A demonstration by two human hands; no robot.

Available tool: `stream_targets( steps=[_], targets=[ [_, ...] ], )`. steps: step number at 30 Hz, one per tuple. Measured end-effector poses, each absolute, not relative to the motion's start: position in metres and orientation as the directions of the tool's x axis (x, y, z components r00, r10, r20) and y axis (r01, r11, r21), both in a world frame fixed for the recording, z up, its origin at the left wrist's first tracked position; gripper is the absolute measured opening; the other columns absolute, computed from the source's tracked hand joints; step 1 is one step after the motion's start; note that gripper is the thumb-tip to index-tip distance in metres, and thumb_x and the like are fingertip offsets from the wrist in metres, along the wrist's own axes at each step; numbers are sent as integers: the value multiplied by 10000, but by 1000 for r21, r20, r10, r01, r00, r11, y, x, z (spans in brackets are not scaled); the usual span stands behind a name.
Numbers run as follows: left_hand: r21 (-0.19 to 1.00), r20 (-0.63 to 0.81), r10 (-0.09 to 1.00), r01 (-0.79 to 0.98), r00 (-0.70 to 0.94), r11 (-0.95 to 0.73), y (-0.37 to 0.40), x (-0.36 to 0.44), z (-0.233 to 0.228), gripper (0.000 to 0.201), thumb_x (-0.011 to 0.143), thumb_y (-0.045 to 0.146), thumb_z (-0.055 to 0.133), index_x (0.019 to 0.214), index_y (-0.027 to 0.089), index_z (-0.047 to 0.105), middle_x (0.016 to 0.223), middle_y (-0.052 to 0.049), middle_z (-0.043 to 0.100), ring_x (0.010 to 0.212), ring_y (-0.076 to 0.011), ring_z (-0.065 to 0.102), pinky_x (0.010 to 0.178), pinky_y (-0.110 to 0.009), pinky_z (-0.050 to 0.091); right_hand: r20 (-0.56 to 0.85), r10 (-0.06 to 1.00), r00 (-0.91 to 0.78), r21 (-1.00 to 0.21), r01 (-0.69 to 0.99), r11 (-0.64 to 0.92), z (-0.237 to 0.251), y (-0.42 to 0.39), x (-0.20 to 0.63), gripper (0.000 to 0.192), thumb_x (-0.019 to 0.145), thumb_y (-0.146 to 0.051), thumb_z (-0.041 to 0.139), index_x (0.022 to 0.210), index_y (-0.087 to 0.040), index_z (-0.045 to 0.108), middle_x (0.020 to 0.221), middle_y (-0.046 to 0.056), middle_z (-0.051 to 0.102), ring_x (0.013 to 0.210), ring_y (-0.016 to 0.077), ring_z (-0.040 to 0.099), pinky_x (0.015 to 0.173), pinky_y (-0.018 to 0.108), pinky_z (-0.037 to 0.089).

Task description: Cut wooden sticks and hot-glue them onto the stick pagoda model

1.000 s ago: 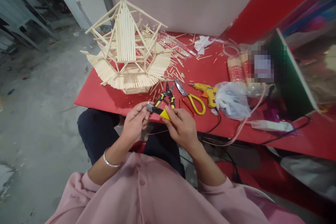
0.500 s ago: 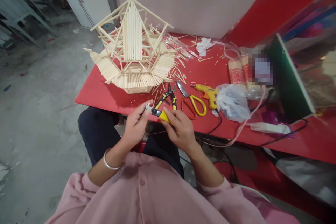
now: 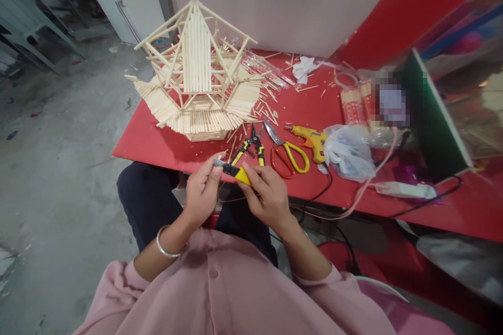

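We hold a small yellow and black utility knife (image 3: 232, 170) just over the near edge of the red desk (image 3: 157, 144), above our lap. Our right hand (image 3: 264, 193) is closed around its yellow plastic handle. Our left hand (image 3: 202, 188) pinches the silver metal tip with finger and thumb. We cannot tell if a blade is out.

The tall house made of pale wooden sticks (image 3: 198, 81) looks far along. It has a pointed roof frame, a wall of sticks side by side, and wide flat skirts of sticks around the bottom. Some roof parts are bare frame, so we think there is more to fill in.

Many short loose wooden sticks (image 3: 267, 110) lie scattered by the house, thin and straight. Just past the knife lie black and yellow pliers (image 3: 251, 147) and scissors with yellow and red loop handles (image 3: 286, 151), hard and shiny. Beside them sits a yellow plastic glue gun (image 3: 310, 138) with a black cord. Next comes a soft crinkly clear plastic bag (image 3: 348, 153). A shiny silver bangle (image 3: 164, 247) rings our left wrist.
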State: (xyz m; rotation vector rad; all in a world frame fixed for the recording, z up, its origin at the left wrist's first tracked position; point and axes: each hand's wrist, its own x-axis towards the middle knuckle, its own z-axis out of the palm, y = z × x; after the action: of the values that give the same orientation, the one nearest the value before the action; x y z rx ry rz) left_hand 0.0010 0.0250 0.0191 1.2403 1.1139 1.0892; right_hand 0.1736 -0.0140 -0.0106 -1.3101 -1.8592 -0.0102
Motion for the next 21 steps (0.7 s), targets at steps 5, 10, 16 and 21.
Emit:
stream_targets(
  steps=[5,10,16,21],
  targets=[
    [999,10,992,46,122,-15,25,0,21,358,871,405,599,1152,201,687,713,-20,660,718,-182,618,574,-242,467,604,792,-94,-489,741,461,-12,-15,173,557,875,-211,596,1415,-243,466,993,103,646,863,207,605,733,350,516],
    [994,37,991,94,131,-50,23,0,23,360,887,399,579,1167,199,683,729,-20,675,725,-175,626,587,-238,472,606,791,-84,-504,729,464,-14,-16,171,549,873,-194,598,1405,-246,473,984,99,638,843,197,596,716,340,512],
    [994,58,994,90,87,-66,22,2,22,303,881,381,586,1078,190,715,694,-17,664,710,-171,623,588,-235,471,623,778,-85,-500,722,479,-17,-16,170,581,859,-175,613,1416,-246,459,973,92,629,834,192,588,715,336,505],
    [997,47,997,50,67,-50,20,4,19,264,875,365,594,1030,196,725,681,-14,658,711,-175,628,592,-237,473,640,765,-78,-470,747,470,-15,-17,169,609,855,-175,619,1430,-262,441,962,92,627,827,197,580,705,337,496]
  ],
)
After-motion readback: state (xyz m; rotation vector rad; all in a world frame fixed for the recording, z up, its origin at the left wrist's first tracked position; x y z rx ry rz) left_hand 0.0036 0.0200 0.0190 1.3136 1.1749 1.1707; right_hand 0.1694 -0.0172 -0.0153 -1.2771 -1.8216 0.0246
